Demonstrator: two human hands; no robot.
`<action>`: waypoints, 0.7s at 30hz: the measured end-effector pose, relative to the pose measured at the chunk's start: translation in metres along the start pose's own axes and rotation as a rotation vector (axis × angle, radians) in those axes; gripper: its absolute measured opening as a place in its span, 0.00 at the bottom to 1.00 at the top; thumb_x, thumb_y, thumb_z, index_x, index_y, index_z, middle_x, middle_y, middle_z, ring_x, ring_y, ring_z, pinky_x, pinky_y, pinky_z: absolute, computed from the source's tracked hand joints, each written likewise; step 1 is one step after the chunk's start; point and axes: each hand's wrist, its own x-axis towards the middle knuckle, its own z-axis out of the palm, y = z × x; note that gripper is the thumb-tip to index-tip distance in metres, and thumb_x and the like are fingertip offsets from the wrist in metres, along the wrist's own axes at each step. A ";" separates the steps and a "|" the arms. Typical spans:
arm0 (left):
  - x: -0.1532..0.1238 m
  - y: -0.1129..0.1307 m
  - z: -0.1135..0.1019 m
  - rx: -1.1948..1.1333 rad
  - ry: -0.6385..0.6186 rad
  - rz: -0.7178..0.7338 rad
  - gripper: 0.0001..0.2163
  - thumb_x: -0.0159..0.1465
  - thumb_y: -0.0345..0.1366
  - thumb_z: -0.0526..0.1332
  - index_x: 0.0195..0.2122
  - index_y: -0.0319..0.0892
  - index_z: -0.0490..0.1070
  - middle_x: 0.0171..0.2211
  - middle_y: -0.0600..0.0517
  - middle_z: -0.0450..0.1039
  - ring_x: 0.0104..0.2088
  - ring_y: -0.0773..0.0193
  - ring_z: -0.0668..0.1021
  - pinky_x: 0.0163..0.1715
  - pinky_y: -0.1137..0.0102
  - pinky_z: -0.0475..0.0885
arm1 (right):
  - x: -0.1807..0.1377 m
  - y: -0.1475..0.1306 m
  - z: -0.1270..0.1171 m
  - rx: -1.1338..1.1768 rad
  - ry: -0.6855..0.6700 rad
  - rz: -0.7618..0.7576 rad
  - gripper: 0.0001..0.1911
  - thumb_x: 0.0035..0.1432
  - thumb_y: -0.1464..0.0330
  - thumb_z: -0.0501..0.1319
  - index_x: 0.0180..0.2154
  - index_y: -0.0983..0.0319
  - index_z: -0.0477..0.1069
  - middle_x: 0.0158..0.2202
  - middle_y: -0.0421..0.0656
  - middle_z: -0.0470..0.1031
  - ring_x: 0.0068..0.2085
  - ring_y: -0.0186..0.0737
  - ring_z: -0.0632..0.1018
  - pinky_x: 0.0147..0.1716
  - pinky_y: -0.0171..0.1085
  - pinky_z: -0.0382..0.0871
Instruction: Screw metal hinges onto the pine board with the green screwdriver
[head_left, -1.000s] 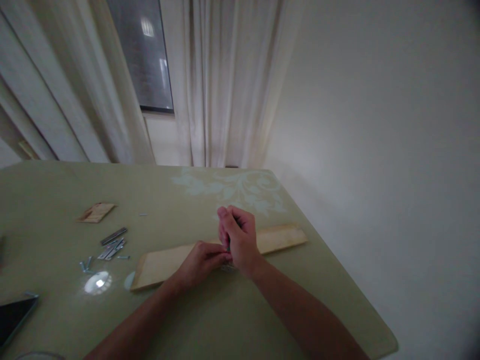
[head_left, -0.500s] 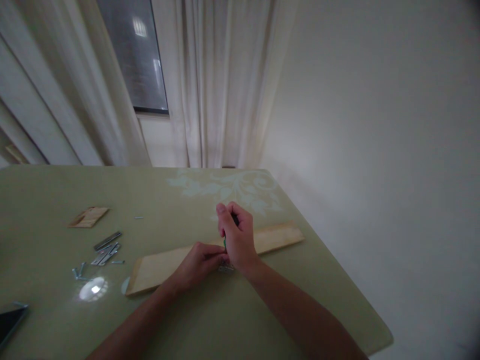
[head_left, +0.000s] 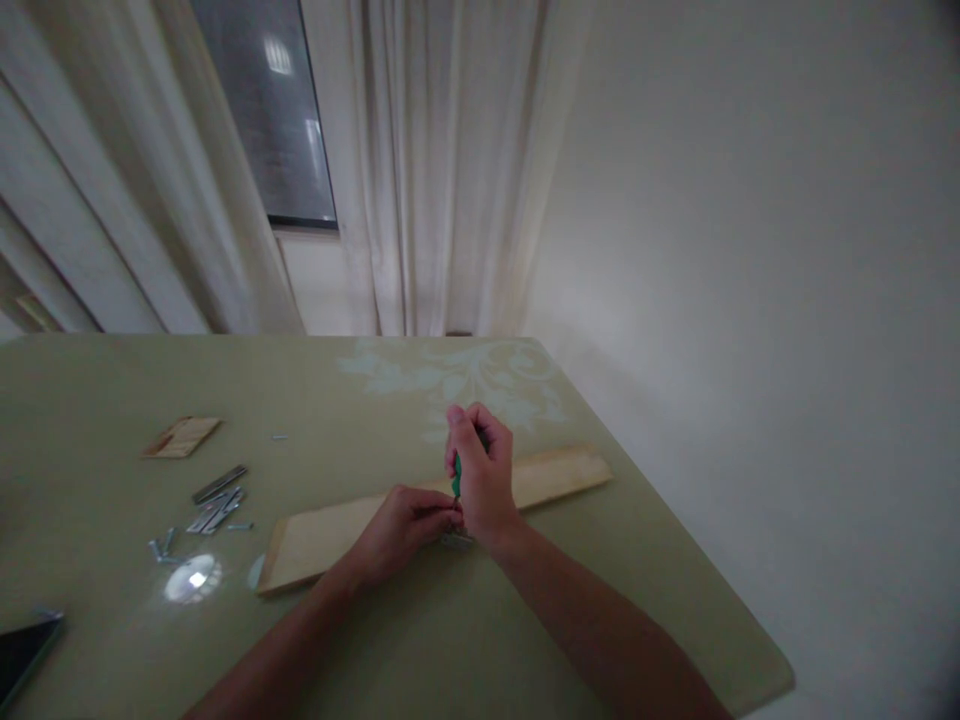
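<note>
Fingers of the right hand [head_left: 486,485] were closed round a green-handled tool [head_left: 456,476], upright over the wooden plank [head_left: 319,540] on the bench [head_left: 375,400]; the left hand [head_left: 405,528] pinched a small metal piece [head_left: 455,540] at the plank's near edge (tool likely light, stiff, best gripped by its handle).

The camera sits on your head and looks forward and down over the green table [head_left: 360,400]. Your left hand [head_left: 405,525] and right hand [head_left: 486,485] are close below; curtain [head_left: 435,180] and window [head_left: 262,110] stand far ahead.
</note>
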 end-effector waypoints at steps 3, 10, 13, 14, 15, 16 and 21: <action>-0.001 -0.006 -0.002 -0.058 -0.030 0.025 0.15 0.68 0.48 0.66 0.40 0.40 0.85 0.37 0.48 0.84 0.37 0.58 0.81 0.39 0.69 0.73 | 0.010 -0.001 -0.010 0.107 -0.527 0.168 0.30 0.58 0.45 0.69 0.21 0.58 0.61 0.16 0.31 0.60 0.16 0.27 0.59 0.16 0.31 0.52; -0.002 -0.004 -0.004 -0.057 -0.060 0.024 0.19 0.73 0.50 0.61 0.40 0.39 0.83 0.34 0.48 0.82 0.34 0.62 0.78 0.36 0.71 0.71 | 0.021 -0.004 0.000 0.035 -0.306 0.132 0.28 0.65 0.48 0.65 0.22 0.61 0.69 0.18 0.36 0.67 0.20 0.30 0.68 0.21 0.32 0.61; 0.000 -0.002 -0.001 -0.065 -0.023 0.007 0.19 0.70 0.49 0.63 0.36 0.38 0.83 0.29 0.51 0.79 0.28 0.65 0.74 0.30 0.72 0.66 | 0.007 -0.004 0.004 -0.082 -0.048 0.006 0.21 0.60 0.52 0.72 0.27 0.60 0.70 0.21 0.34 0.67 0.24 0.30 0.68 0.24 0.31 0.62; 0.001 -0.003 0.000 -0.061 -0.010 0.001 0.18 0.70 0.49 0.64 0.35 0.38 0.83 0.28 0.51 0.79 0.28 0.65 0.74 0.30 0.72 0.66 | 0.004 -0.004 0.003 -0.093 -0.016 -0.009 0.22 0.59 0.53 0.72 0.27 0.59 0.69 0.20 0.32 0.64 0.23 0.29 0.65 0.23 0.31 0.60; 0.002 -0.004 0.001 -0.053 0.003 -0.005 0.17 0.69 0.48 0.65 0.35 0.38 0.84 0.29 0.51 0.80 0.28 0.64 0.75 0.30 0.72 0.66 | 0.003 -0.004 0.000 -0.080 -0.029 -0.001 0.24 0.60 0.52 0.72 0.26 0.59 0.66 0.19 0.31 0.62 0.21 0.28 0.62 0.21 0.31 0.56; 0.002 -0.006 0.001 -0.044 0.017 -0.012 0.16 0.68 0.47 0.66 0.35 0.39 0.84 0.30 0.50 0.81 0.29 0.63 0.76 0.31 0.72 0.67 | 0.004 -0.004 -0.003 -0.045 -0.107 0.031 0.26 0.62 0.51 0.70 0.23 0.59 0.64 0.17 0.31 0.59 0.19 0.28 0.59 0.19 0.32 0.53; 0.000 -0.012 -0.001 -0.080 0.022 -0.020 0.15 0.67 0.48 0.68 0.40 0.40 0.85 0.39 0.46 0.85 0.38 0.57 0.81 0.39 0.69 0.73 | 0.031 -0.006 -0.019 0.237 -0.850 0.292 0.32 0.62 0.46 0.68 0.19 0.59 0.59 0.14 0.30 0.55 0.15 0.27 0.55 0.16 0.33 0.46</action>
